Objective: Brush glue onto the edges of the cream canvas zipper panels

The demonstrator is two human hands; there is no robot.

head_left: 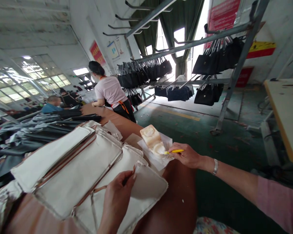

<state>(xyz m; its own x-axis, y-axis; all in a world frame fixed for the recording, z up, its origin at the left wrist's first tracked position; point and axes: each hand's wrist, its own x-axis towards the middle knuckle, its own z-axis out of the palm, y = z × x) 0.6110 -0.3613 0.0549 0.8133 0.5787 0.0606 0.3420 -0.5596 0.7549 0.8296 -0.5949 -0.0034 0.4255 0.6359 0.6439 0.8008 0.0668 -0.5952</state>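
My right hand is closed around a thin yellow-handled brush. Its tip reaches into white paste at the near end of a pale, stained glue container, which sits on a white sheet at the table edge. My left hand pinches the corner of a cream bag piece with brown edging. More cream bag pieces lie overlapped to the left of it on the brown tabletop. What the brush tip looks like inside the paste is hard to make out.
Dark pieces are heaped at the table's left. A co-worker in a pink shirt leans on the far end. Beyond stands a metal rack hung with black handbags. Another table is at the right.
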